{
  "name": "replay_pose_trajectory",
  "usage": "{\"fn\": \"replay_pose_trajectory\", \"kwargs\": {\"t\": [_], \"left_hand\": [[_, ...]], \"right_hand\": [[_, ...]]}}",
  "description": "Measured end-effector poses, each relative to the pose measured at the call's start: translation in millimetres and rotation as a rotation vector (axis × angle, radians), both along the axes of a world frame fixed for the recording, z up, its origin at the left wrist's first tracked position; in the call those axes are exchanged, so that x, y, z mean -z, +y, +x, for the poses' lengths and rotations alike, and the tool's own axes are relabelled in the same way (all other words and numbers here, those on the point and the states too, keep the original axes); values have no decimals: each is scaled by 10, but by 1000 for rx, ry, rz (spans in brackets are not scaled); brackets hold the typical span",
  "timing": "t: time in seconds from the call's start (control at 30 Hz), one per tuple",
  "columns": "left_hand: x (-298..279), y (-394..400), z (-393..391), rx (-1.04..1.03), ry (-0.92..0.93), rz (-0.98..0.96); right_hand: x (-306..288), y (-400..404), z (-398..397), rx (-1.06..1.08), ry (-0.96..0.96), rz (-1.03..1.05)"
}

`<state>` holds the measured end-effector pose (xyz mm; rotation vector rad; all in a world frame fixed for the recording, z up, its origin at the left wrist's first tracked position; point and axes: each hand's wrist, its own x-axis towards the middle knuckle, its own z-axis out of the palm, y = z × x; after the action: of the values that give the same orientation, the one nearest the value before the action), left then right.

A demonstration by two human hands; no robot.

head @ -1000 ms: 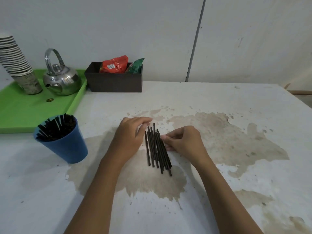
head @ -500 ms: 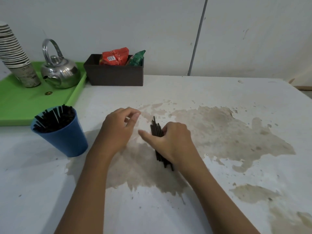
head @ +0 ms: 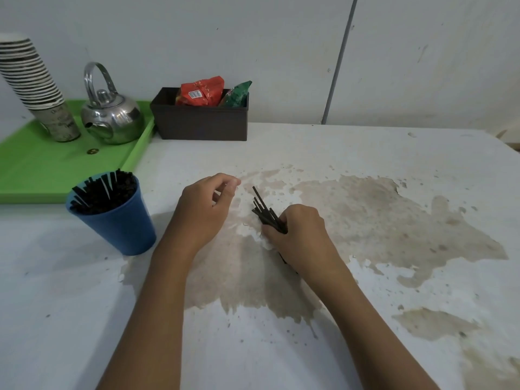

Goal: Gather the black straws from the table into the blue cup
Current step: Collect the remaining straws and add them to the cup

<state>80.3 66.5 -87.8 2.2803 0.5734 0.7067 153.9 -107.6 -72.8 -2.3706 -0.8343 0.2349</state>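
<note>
A bundle of black straws (head: 264,209) lies on the stained white table (head: 365,170), and my right hand (head: 298,235) grips it around the middle, the far ends fanning out past my fingers. The near ends are mostly hidden under that hand. My left hand (head: 205,209) hovers just left of the bundle with fingers loosely curled and nothing in it. The blue cup (head: 118,220) stands to the left, tilted slightly and packed with several black straws.
A green tray (head: 42,167) at the back left carries a steel kettle (head: 112,114) and a stack of paper cups (head: 31,80). A dark box (head: 202,122) with snack packets sits against the wall. The table's right edge shows at far right.
My right hand has closed around the straws and gathered the flat row into a bundle. My left hand has drawn away from the straws to the left.
</note>
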Motion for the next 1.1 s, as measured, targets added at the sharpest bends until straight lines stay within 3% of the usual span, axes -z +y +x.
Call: {"fn": "replay_pose_trajectory", "kwargs": {"t": [0.37,0.6,0.73,1.1], "left_hand": [[21,20,8,-17,22,-18],[23,25,7,-24,6,-53],[23,27,12,-39,6,-51],[22,28,15,-31,21,-82]], "right_hand": [[32,80,-49,-18,-162,-210],[-22,113,-31,-144,-305,-379],[-82,65,74,-155,-121,-307],[-124,-192,399,34,541,223]]}}
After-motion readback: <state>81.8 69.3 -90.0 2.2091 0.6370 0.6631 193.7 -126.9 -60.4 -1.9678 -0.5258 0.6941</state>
